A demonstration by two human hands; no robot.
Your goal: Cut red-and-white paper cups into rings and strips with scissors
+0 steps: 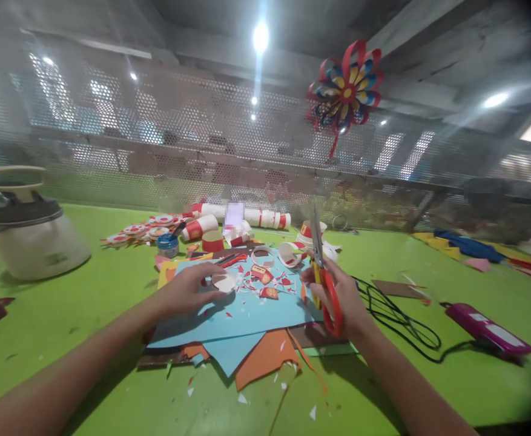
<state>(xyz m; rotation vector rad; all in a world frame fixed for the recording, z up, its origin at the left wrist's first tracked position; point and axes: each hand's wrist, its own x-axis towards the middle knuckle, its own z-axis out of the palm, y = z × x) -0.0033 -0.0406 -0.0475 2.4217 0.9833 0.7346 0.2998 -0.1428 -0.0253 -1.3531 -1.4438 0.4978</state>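
My left hand (192,289) pinches a small round white paper piece (224,282) between thumb and fingers, above the light blue sheet (247,315). To the right, my right hand (338,297) is closed around the scissors (333,309), which have red-orange and yellow handles and blades pointing up. Between the hands lie red and white paper scraps (261,274) and a white ring (263,257). A cut paper cup (289,255) rests on its side just left of the scissors.
Behind are stacked paper cups (265,217), a blue-lidded jar (168,244) and paper flowers (133,231). A large white jug (38,242) stands left. At right, a magenta device (487,330) trails black cable. Orange paper (267,360) lies in front; a paper flower (347,92) hangs above.
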